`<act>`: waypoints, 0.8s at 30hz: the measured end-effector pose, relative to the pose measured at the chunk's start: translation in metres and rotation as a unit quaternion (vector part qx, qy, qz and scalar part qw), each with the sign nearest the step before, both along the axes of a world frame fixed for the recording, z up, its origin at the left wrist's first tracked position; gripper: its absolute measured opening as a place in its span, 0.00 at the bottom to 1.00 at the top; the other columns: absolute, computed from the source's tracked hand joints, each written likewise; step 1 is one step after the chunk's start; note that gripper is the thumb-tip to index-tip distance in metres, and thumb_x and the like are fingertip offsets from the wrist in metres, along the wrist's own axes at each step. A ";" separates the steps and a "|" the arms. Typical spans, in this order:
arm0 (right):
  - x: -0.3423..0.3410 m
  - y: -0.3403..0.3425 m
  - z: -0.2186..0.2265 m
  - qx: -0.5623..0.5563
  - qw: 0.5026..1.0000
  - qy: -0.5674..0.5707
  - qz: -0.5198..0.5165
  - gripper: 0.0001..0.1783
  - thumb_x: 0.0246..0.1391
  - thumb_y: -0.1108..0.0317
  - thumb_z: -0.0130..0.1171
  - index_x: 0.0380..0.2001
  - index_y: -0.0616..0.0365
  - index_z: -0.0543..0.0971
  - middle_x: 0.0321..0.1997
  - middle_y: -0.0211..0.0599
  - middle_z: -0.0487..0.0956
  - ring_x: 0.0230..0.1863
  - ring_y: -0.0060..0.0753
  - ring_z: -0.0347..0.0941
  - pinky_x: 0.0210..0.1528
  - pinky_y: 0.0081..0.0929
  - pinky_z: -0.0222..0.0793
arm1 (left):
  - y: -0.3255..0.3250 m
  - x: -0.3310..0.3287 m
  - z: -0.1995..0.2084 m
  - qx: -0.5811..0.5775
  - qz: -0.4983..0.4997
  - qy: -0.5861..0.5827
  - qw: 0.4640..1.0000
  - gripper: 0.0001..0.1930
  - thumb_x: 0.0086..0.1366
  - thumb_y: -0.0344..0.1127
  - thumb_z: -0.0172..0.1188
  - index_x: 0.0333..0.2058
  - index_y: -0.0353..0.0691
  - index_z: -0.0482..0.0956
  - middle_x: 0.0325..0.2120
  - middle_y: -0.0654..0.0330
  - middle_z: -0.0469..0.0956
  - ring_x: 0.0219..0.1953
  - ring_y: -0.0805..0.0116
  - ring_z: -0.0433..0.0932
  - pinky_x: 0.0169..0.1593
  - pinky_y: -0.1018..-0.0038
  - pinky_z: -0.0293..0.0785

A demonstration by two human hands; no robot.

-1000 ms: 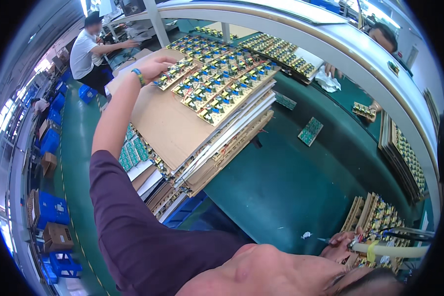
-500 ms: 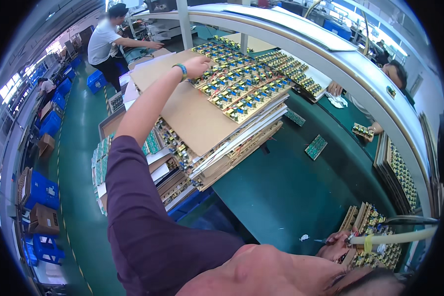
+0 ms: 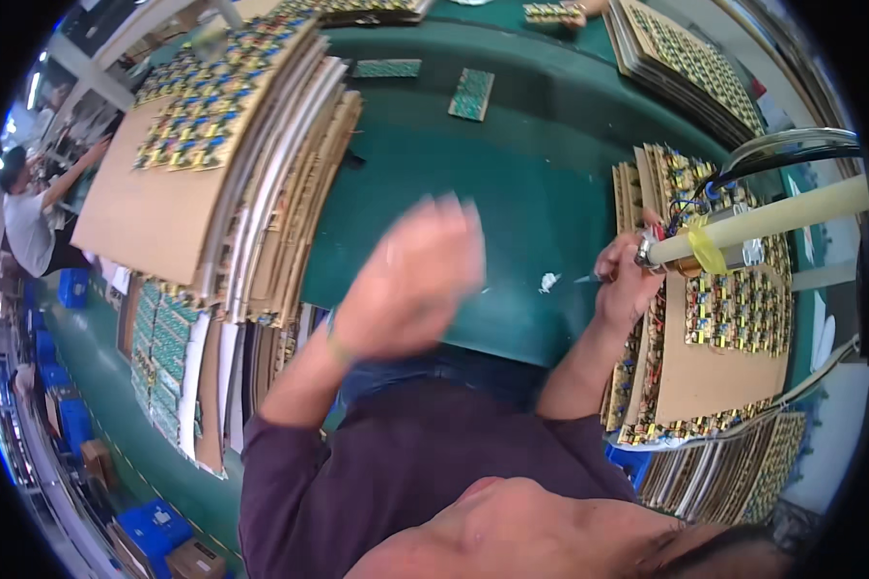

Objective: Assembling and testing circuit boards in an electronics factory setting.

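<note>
My left hand [image 3: 415, 275] is above the green work table [image 3: 406, 183], smeared by motion; no object shows in it, and its fingers are unclear. On the right, my right hand [image 3: 626, 285] is closed round a thin pointed tool [image 3: 586, 280], beside the end of a pale hose [image 3: 763, 232] wrapped with yellow tape. A white scrap [image 3: 549, 282] lies near the tool's tip. At left stands a tall stack of cardboard sheets [image 3: 140, 207] layered with circuit boards [image 3: 203, 111]. Next to my right hand is another stack with circuit boards [image 3: 734, 314] on cardboard.
Two green circuit boards [image 3: 471, 95] lie at the table's far side. Beyond them a co-worker's hand [image 3: 589, 10] is by a small board [image 3: 553, 13]. A further board stack [image 3: 695, 72] stands far right. Another person [image 3: 34, 217] works at far left, near blue bins [image 3: 72, 288].
My left hand has left the boards on the left stack and come back over the table. The view has swung right, bringing my right hand and the right stack into fuller sight.
</note>
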State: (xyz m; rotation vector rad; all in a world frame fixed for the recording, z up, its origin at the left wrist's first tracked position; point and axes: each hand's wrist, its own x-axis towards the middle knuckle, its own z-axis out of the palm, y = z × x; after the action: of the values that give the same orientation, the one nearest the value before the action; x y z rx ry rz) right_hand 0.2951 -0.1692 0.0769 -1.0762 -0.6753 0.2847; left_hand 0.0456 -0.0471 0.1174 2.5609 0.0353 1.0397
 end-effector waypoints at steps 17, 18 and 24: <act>0.019 -0.002 -0.020 0.085 0.992 -0.098 0.001 0.34 0.55 0.55 0.59 0.58 0.61 0.59 0.20 0.28 0.67 0.14 0.18 0.59 0.13 0.15 0.57 | 0.254 0.229 -0.112 -0.078 0.320 0.243 0.913 0.36 0.52 0.56 0.60 0.56 0.41 0.64 0.47 0.42 0.72 0.48 0.52 0.75 0.49 0.61 0.72; 0.016 0.004 -0.019 0.085 0.992 -0.089 0.009 0.34 0.55 0.55 0.59 0.58 0.62 0.59 0.20 0.28 0.67 0.14 0.17 0.59 0.13 0.15 0.57 | 0.273 0.227 -0.117 -0.155 0.308 0.243 0.907 0.36 0.52 0.55 0.60 0.54 0.38 0.65 0.42 0.45 0.75 0.44 0.56 0.77 0.46 0.63 0.73; 0.007 0.003 -0.012 0.073 0.995 -0.074 0.001 0.36 0.54 0.54 0.59 0.57 0.65 0.58 0.20 0.28 0.68 0.13 0.18 0.60 0.13 0.16 0.58 | 0.213 0.178 -0.067 -0.730 -0.196 -0.115 0.644 0.09 0.64 0.40 0.53 0.39 0.44 0.75 0.27 0.65 0.77 0.26 0.75 0.75 0.28 0.80 0.72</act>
State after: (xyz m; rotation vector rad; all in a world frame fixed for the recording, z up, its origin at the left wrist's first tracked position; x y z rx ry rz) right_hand 0.3025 -0.1663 0.0647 -0.9626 -0.8172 0.1547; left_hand 0.2236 0.1658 0.0503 0.8583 0.1634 0.6230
